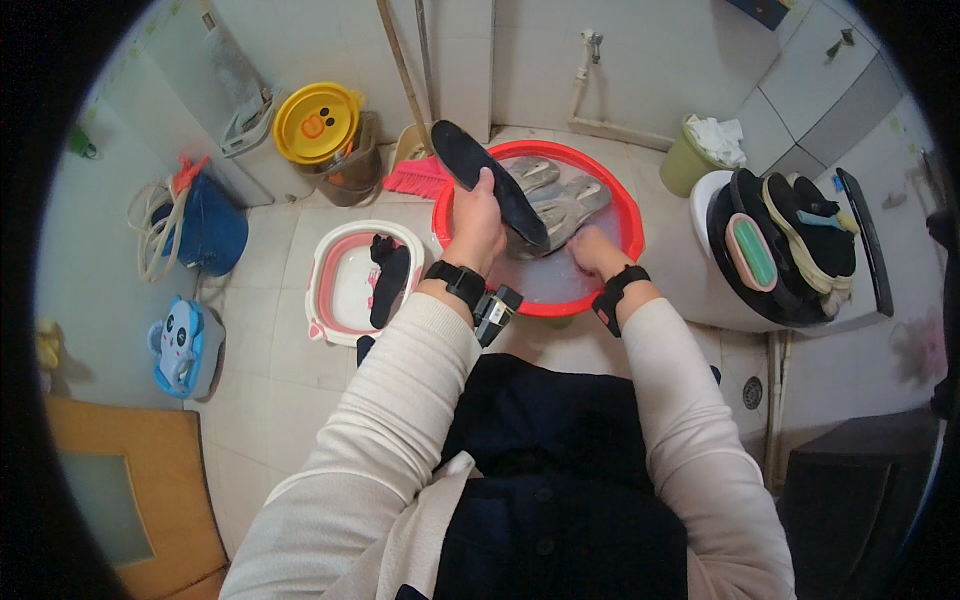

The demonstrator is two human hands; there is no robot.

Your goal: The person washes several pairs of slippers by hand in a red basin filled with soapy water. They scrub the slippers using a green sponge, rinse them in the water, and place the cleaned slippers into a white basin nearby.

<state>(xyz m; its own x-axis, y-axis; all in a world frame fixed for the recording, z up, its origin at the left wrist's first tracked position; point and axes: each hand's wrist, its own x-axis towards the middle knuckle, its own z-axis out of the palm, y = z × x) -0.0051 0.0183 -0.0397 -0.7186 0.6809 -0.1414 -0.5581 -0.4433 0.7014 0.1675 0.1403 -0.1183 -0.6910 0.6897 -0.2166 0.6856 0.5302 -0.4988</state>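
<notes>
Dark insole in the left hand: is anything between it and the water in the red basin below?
Yes. The dark insole, gripped by the left hand, is held over the red basin, and the grey shoes lie in the water right under its far end.

Pale tiled floor [280,360], crowded with basins and buckets

Take the red basin [625,215] as the landmark: it sits on the tiles, holding water and grey shoes. Just to its left stands a pink-and-white folding tub [335,265]; further left, a blue bucket [215,235] draped with a hose, and nearer me a blue panda stool [185,345]. Behind the basin, towards the wall, lie a pink broom head [418,178] and a brown bucket [352,172] with a yellow duck lid. To its right rear stands a green bin [685,160]; a floor drain [752,392] lies right and nearer.
</notes>
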